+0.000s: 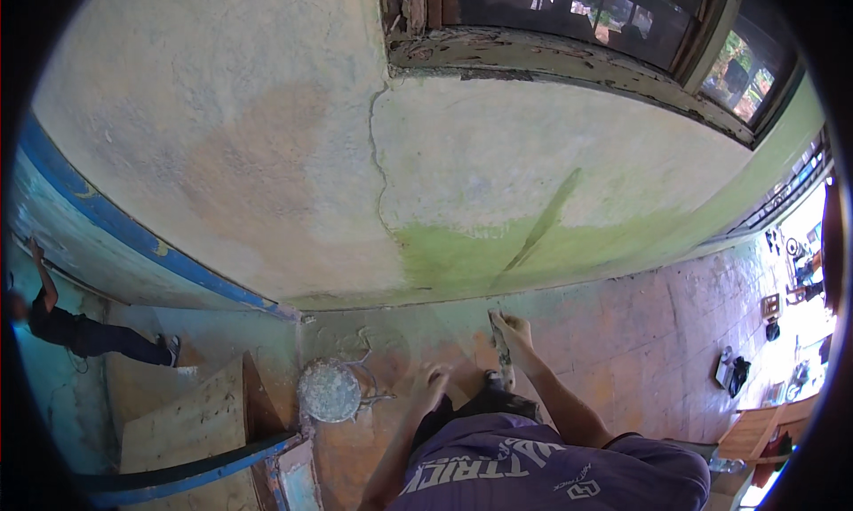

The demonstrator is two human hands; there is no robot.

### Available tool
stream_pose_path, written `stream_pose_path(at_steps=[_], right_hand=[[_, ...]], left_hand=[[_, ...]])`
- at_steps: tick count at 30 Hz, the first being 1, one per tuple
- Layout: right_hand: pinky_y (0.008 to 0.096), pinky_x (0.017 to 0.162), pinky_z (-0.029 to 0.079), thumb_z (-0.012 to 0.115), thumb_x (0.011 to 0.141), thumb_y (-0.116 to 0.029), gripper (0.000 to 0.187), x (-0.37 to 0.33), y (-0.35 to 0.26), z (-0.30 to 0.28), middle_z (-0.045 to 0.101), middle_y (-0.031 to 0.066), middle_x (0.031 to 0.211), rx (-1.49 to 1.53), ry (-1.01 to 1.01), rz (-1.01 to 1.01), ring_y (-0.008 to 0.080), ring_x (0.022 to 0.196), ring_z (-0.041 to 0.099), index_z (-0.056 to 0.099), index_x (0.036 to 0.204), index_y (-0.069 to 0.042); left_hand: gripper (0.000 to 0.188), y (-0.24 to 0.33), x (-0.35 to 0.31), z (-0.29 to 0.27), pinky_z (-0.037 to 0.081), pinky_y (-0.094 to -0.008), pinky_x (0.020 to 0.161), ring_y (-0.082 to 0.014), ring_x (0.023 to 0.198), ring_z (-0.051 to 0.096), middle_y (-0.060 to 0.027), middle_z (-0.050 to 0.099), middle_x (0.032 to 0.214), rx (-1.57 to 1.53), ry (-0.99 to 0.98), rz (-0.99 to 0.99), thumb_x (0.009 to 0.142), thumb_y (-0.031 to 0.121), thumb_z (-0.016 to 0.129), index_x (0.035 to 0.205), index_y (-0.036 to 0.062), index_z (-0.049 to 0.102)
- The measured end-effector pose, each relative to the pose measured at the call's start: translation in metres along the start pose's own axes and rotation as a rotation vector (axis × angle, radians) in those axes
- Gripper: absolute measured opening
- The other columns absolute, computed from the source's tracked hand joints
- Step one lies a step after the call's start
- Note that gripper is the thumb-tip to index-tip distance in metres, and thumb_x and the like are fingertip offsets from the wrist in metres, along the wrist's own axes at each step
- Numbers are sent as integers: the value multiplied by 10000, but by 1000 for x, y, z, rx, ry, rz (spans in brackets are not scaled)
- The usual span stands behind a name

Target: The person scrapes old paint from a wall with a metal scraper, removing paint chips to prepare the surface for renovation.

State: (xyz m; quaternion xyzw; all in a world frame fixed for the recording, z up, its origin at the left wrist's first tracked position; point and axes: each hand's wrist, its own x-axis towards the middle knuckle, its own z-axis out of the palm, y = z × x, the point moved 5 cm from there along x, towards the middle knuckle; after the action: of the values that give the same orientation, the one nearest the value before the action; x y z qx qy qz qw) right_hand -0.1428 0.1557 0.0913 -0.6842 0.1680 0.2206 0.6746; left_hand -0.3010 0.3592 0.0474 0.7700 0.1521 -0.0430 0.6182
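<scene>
My right hand [516, 335] is closed around a narrow, grey-stained hand tool [503, 355], held upright in front of my body; its exact kind is hard to make out. My left hand [430, 385] hangs lower and to the left, its fingers curled in; whether something small is inside them cannot be seen. Neither hand touches the wall [480, 187] ahead. That wall is patchy white and beige above worn green paint, with a long crack [377, 155] and a darker green diagonal streak [546, 218]. Left of my left hand is a round, splattered stool [330, 390] with metal legs.
A weathered window frame [569, 58] sits above the wall. At far left, past a blue-edged opening [160, 244], another person [89, 333] raises an arm to a wall. Wooden boarding [191, 413] stands at lower left. Several items lie on the tiled floor [622, 351] at right.
</scene>
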Motion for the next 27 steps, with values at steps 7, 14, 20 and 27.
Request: stream_pose_path(at_steps=[7, 14, 20, 27], right_hand=[[277, 480, 499, 620, 940, -270, 243, -12, -27, 48, 588, 37, 699, 243, 100, -184, 147, 539, 618, 562, 872, -44], [237, 542, 450, 653, 920, -236, 251, 13, 6, 68, 573, -5, 708, 77, 91, -274, 61, 646, 529, 616, 852, 3], [228, 549, 378, 663, 898, -198, 244, 81, 28, 111, 545, -27, 660, -159, -1, -261, 39, 624, 441, 643, 813, 30], [238, 501, 348, 698, 858, -147, 260, 180, 31, 178, 467, -14, 560, -291, 72, -586, 37, 582, 402, 587, 706, 32]], left_hand=[[335, 32, 47, 45, 449, -226, 764, -84, 794, 540, -10, 592, 878, -423, -252, -13, 991, 284, 514, 1183, 16, 574], [228, 33, 53, 53, 417, -205, 562, -48, 612, 494, 15, 548, 771, -571, -350, -110, 1015, 268, 465, 969, 59, 546], [173, -45, 99, 49, 364, -190, 527, -33, 546, 388, 44, 451, 689, -737, -150, -216, 1009, 227, 478, 949, 74, 527], [193, -102, 201, 29, 376, -225, 525, -65, 598, 443, 10, 495, 731, -866, 88, -147, 994, 224, 491, 959, 38, 528]])
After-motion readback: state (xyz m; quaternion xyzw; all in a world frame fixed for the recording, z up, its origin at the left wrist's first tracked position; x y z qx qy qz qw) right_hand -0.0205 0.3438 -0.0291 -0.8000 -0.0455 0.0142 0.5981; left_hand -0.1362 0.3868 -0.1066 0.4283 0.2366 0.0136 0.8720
